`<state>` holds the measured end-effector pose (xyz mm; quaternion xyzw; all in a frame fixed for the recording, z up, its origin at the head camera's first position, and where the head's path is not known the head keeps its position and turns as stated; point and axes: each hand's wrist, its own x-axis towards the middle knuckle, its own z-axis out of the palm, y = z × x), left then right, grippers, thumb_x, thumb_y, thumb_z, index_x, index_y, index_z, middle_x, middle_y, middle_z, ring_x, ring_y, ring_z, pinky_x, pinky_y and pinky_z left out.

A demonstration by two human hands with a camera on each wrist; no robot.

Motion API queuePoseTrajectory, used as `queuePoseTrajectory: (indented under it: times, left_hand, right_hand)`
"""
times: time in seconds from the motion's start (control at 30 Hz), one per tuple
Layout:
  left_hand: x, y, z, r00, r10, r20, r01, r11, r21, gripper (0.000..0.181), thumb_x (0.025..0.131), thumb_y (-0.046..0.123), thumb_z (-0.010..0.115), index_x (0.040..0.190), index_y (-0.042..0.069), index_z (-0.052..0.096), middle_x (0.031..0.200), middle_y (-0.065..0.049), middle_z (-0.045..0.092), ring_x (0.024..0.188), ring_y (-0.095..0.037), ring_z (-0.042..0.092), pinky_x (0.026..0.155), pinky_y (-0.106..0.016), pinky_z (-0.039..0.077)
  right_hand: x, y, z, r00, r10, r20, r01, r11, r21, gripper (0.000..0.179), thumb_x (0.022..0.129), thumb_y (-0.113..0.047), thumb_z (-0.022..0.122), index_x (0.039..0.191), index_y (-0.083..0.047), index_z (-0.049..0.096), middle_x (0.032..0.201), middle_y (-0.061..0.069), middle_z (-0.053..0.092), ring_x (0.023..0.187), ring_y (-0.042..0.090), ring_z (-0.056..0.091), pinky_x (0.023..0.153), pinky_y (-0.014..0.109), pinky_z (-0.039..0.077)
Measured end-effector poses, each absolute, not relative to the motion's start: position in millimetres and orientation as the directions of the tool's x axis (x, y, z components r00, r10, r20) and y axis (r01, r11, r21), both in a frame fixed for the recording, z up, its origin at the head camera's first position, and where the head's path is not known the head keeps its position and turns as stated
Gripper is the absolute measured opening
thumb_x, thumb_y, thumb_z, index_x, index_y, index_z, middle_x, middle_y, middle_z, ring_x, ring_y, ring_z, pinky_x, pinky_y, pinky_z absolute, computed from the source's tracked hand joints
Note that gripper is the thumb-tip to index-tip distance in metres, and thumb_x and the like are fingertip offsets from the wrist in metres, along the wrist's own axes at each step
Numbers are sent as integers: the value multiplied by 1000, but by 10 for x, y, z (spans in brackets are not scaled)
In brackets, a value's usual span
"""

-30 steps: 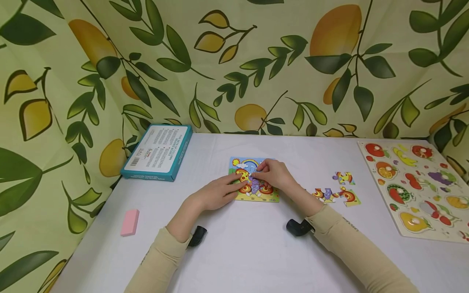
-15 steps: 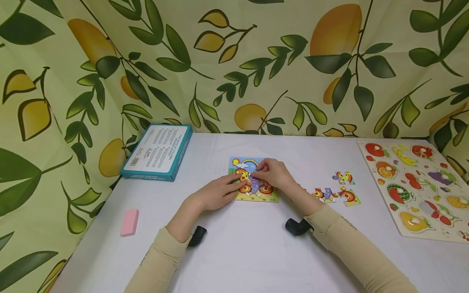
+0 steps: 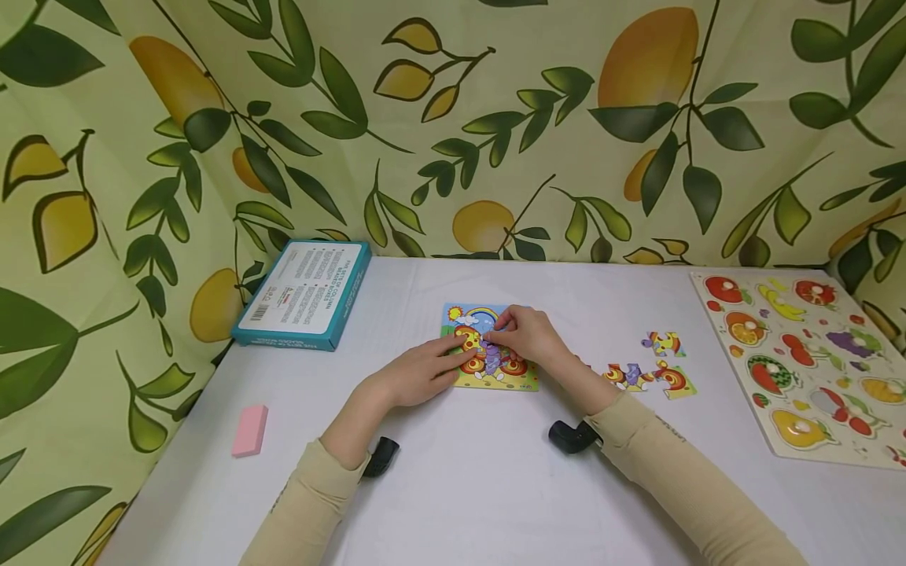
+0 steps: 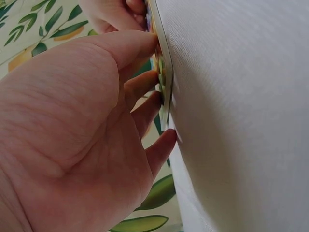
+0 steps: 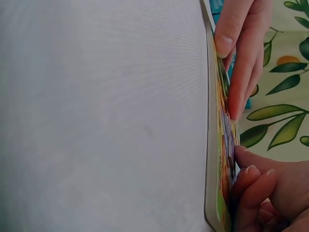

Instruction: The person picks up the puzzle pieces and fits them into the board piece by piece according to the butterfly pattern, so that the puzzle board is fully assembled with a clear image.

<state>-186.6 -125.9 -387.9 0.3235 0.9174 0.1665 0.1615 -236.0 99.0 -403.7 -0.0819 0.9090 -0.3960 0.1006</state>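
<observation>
A small square jigsaw puzzle (image 3: 495, 380), showing a butterfly under a rainbow, lies in its tray at the middle of the table. My left hand (image 3: 419, 373) rests on its left side with extended fingers. In the left wrist view the fingertips of that left hand (image 4: 72, 121) touch the board's surface and edge. From the right, my right hand (image 3: 532, 338) pinches a puzzle piece at the upper middle of the picture; thumb and curled fingers mostly hide the piece. The right wrist view shows the right thumb (image 5: 256, 159) down against the puzzle, the other fingers bent beside it.
Several loose puzzle pieces (image 3: 632, 376) lie to the right by my forearm, one more piece (image 3: 665, 343) behind them. Farther right is a fruit peg board (image 3: 778, 440). A teal box (image 3: 304, 295) stands at the back left, a pink block (image 3: 251, 431) at the left.
Almost nothing moves. The right wrist shifts very slightly left, while both hands stay at the puzzle.
</observation>
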Motion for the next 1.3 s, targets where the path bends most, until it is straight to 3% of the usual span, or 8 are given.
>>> queuePoseTrajectory:
  times: [0.47, 0.63, 0.8, 0.97, 1.3]
  left_hand:
    - [-1850, -1242, -3862, -750, 637, -179, 550, 750, 367, 46, 104, 25, 46, 149, 19, 42, 157, -7, 30, 144, -28, 27, 114, -47, 27]
    - [-1854, -1213, -3821, -731, 672, -120, 605, 719, 342, 45, 102, 19, 50, 146, 13, 48, 155, -10, 35, 143, -29, 28, 114, -48, 27]
    - [-1887, -1162, -3807, -717, 689, -106, 608, 692, 388, 46, 99, 13, 53, 143, 4, 47, 152, -8, 40, 140, -24, 35, 113, -40, 29]
    - [-1933, -1117, -3827, -733, 668, -130, 569, 706, 422, 46, 98, 13, 53, 143, 6, 45, 143, -5, 51, 133, -20, 45, 111, -37, 34]
    - [-1959, -1116, -3859, -728, 673, -133, 550, 688, 473, 45, 98, 14, 53, 142, 10, 47, 143, -2, 50, 135, -17, 42, 112, -36, 32]
  right_hand:
    - [-2406, 952, -4012, -963, -223, -154, -54, 714, -698, 31, 87, -32, 75, 91, -6, 60, 56, 0, 53, 41, 10, 51, 43, 22, 36]
    - [-2456, 950, -4001, -956, -220, -193, -26, 720, -694, 30, 87, -33, 74, 90, -7, 60, 54, 0, 54, 41, 10, 50, 43, 21, 37]
    - [-2476, 964, -4019, -952, -223, -210, -7, 702, -712, 26, 90, -30, 72, 92, -7, 60, 54, 0, 54, 42, 11, 51, 43, 22, 37]
    - [-2479, 982, -4045, -950, -213, -226, 30, 661, -750, 23, 91, -27, 71, 95, -6, 61, 57, 0, 54, 42, 11, 53, 43, 21, 39]
    - [-2498, 1094, -4088, -917, -304, -260, 36, 585, -810, 25, 91, -23, 70, 106, -6, 60, 58, 2, 53, 43, 11, 51, 45, 22, 36]
